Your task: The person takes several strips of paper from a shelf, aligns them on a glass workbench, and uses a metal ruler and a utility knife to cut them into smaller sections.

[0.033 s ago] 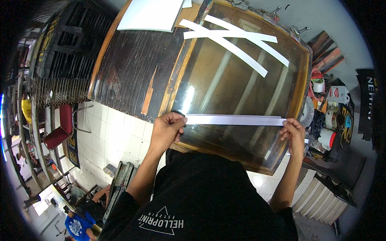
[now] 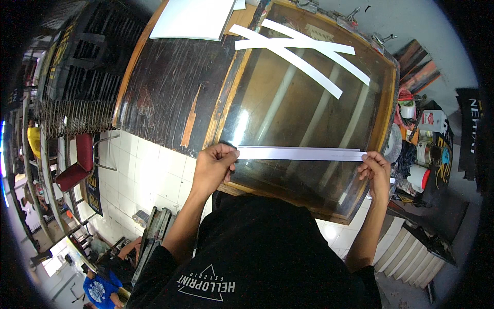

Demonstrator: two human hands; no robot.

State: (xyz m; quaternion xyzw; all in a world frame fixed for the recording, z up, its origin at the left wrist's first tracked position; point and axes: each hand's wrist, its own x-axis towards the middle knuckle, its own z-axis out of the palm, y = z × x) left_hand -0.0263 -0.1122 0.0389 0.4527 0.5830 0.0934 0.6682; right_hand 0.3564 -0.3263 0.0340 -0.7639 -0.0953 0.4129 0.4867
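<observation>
A long white paper strip (image 2: 298, 153) is stretched level across the near part of the glass-topped table (image 2: 303, 118). My left hand (image 2: 213, 165) pinches its left end between thumb and fingers, near the wooden edge of the glass. At the other end, my right hand (image 2: 376, 172) grips the strip with its fingertips. A thin second edge shows along the strip's far side; whether it is a fold or another strip I cannot tell. Farther off, several loose white paper strips (image 2: 303, 64) lie crossed over one another on the glass.
A white paper stack (image 2: 190, 20) rests at the far left on the scratched dark tabletop (image 2: 164, 92), with an orange-brown sliver (image 2: 191, 121) nearer. Metal clamps (image 2: 381, 41) line the far edge. Containers (image 2: 424, 152) crowd the right. Another person in blue (image 2: 100, 288) is at lower left.
</observation>
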